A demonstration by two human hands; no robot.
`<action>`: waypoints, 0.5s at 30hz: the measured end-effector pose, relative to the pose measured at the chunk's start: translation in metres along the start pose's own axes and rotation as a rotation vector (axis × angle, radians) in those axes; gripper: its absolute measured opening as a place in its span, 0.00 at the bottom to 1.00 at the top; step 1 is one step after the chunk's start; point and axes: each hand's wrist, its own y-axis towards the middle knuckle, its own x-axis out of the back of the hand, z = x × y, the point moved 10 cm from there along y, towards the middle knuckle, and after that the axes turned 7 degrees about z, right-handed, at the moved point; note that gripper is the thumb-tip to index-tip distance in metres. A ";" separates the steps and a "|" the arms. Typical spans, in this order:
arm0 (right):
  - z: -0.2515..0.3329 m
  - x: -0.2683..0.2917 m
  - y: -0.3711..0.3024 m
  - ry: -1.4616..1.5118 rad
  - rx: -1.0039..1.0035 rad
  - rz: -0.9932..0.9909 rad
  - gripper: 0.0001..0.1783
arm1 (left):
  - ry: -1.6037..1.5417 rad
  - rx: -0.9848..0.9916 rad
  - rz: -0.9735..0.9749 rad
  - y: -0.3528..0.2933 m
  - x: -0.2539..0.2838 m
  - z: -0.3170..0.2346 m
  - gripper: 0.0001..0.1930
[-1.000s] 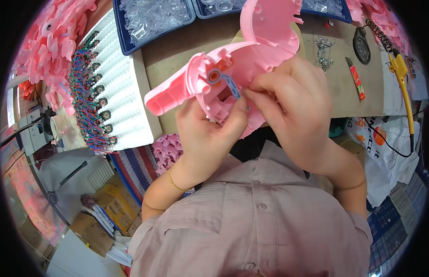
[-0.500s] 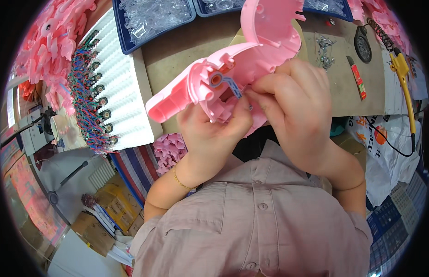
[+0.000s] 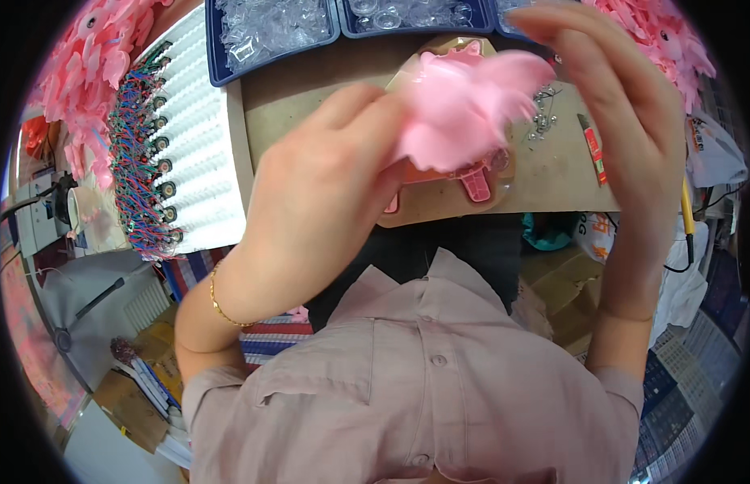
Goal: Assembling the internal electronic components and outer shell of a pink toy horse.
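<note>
My left hand (image 3: pixel 322 173) is closed around a pink plastic toy shell (image 3: pixel 464 105), held above the workbench with its rounded outer side up. Motion blurs the shell's edges. Beneath it lies a tan board (image 3: pixel 447 211) with a pink toy-shaped part (image 3: pixel 476 185) in it, partly covered by the shell. My right hand (image 3: pixel 625 105) is raised at the right, apart from the shell. Its fingers stretch out toward the blue trays at the back, and I see nothing in them.
Blue trays (image 3: pixel 213 56) of clear plastic pieces line the back. At left, a white ribbed tray (image 3: pixel 206 161) bears several wired round components (image 3: pixel 141 177). Small metal parts (image 3: pixel 543 113) and a red-handled cutter (image 3: pixel 594 155) lie at right. Pink parts (image 3: pixel 68 89) are heaped at far left.
My right hand has let go of the shell and moved up and right. The shell has been turned from its hollow side to its outer side, and the board beneath has come into fuller view.
</note>
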 end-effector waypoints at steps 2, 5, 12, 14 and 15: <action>-0.021 -0.056 0.004 0.022 -0.281 0.694 0.19 | 0.150 -0.159 -0.144 0.005 0.012 -0.025 0.14; -0.022 -0.104 -0.010 -0.334 -0.296 1.171 0.27 | 0.386 -0.327 -0.274 0.002 0.007 -0.047 0.16; -0.041 -0.099 -0.019 0.201 -0.689 1.035 0.32 | 0.192 -0.329 -0.644 -0.056 -0.023 -0.001 0.17; -0.047 -0.101 -0.026 0.260 -0.765 1.078 0.33 | 0.208 -0.240 -0.448 -0.040 -0.046 0.005 0.19; -0.051 -0.102 -0.025 0.251 -0.695 1.052 0.33 | 0.200 -0.232 -0.452 -0.041 -0.049 0.007 0.19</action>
